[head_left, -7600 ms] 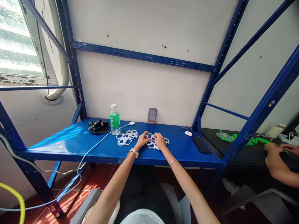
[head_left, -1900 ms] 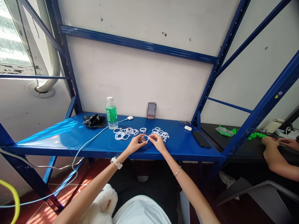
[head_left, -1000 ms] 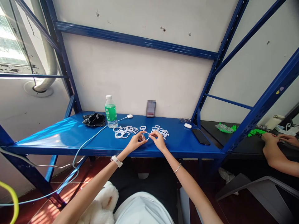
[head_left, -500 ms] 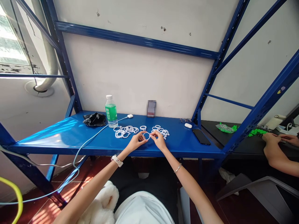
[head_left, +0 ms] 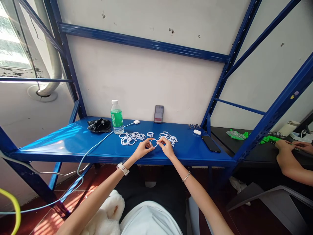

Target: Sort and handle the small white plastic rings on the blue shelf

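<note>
A white plastic ring is pinched between both my hands just above the blue shelf. My left hand grips its left side with thumb and forefinger. My right hand grips its right side the same way. Behind the left hand lies a pile of white rings. A second pile of rings lies behind the right hand, and a single ring rests between the piles.
On the shelf stand a green-labelled water bottle, a black crumpled bag, a white charger cable, a small box, an earbud case and a black phone. Another person's hands work at the right among green parts.
Both hands keep the ring pinched at the same spot. Since 7.6 s ago they have lifted it out of the right pile and drawn it nearer to me.
</note>
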The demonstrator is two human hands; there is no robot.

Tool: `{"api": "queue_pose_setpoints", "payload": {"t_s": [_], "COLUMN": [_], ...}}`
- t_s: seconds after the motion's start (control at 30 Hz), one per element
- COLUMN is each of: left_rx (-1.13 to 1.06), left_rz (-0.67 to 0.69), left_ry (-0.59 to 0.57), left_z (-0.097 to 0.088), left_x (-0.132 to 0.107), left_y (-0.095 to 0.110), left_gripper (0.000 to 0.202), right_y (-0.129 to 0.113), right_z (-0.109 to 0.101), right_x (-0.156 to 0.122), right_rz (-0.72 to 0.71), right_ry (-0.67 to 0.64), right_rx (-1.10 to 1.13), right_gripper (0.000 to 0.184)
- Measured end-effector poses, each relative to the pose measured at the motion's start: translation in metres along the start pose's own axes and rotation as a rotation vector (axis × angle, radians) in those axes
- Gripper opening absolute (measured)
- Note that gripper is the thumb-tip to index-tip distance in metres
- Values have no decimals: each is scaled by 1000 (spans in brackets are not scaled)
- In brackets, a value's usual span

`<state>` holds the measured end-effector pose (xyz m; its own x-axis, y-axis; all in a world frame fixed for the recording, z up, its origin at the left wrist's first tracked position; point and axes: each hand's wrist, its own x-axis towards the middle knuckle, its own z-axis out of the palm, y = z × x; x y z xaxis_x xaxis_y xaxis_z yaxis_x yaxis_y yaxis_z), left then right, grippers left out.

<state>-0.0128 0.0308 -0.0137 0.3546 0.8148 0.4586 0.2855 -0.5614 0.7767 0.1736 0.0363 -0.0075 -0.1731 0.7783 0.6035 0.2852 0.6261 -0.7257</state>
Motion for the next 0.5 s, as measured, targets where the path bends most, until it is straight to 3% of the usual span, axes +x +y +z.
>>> {"api": "queue_pose_setpoints", "payload": {"t_s": [0.5], "left_rx": [36], "left_rz": [4], "left_ry": [9], "left_z": [0], "left_x": [0], "left_y": [2], "left_gripper": [55], "right_y": [-2], "right_z": [0], "right_x": [0], "right_rz": [-26], "right_ry": [9], "right_rx": [1], "right_gripper": [18]}}
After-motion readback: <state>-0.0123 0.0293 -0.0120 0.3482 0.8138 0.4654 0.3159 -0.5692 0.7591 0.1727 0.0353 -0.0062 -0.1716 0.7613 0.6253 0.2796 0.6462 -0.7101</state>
